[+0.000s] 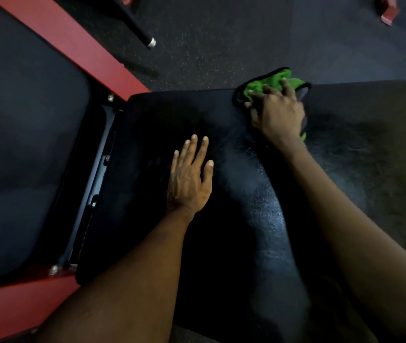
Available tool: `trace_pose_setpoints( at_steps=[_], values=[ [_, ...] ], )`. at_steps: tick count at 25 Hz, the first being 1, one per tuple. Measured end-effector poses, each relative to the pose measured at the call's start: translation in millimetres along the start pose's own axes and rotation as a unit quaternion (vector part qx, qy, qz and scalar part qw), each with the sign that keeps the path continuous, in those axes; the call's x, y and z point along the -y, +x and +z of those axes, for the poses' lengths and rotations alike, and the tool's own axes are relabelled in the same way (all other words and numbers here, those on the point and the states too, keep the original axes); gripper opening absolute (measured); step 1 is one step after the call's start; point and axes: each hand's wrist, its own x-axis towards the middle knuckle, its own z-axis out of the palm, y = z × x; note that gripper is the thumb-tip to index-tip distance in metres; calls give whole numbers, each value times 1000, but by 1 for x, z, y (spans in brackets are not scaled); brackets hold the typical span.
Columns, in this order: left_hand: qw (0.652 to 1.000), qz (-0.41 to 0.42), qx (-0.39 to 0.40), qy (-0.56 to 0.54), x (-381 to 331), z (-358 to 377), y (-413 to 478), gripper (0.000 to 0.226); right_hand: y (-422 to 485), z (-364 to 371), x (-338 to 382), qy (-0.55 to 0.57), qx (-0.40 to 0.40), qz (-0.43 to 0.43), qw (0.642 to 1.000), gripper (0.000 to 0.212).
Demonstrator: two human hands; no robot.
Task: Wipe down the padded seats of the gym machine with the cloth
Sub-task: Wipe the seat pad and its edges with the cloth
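Right hand (277, 112) presses the green microfibre cloth (275, 82) onto the black padded seat (246, 194), upper centre; left hand (189, 179) rests flat, released.

A black, leather-like covering is seen on the padded seat (258, 194), its fine grain picked out by a dull sheen. The green cloth (271, 79) is shown as fluffy pile edged in dark trim. The frame (73, 45) is finished in smooth red paint, and the floor (221, 45) is laid in matt, speckled matting.
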Motion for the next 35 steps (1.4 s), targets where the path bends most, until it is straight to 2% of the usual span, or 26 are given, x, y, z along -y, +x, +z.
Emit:
trace_pose_setpoints(
  at_steps=[5,9,12,15,21,25,30,35],
  values=[
    [1000,1,-12,5,1,2,0,60,17,17,73,-12,94,-133,987,41],
    [1000,2,-18,4,1,2,-1,59,9,0,43,8,132,-140,981,39],
    [1000,-3,-14,0,1,1,-1,59,-24,-7,2,29,85,-114,989,37],
    [1000,-9,-12,5,-1,0,-1,60,-35,0,0,22,37,-111,993,39],
    [1000,-6,-10,6,1,0,0,59,22,19,64,-25,94,-168,981,42],
    [1000,-1,-11,8,0,-1,-1,60,18,7,48,-14,119,-157,980,40],
    [1000,-5,-9,4,-1,-2,-2,59,-60,-8,-19,20,14,-127,992,38],
    [1000,-12,2,6,-1,-1,-1,60,-47,5,7,18,-4,-92,996,39]
  ],
)
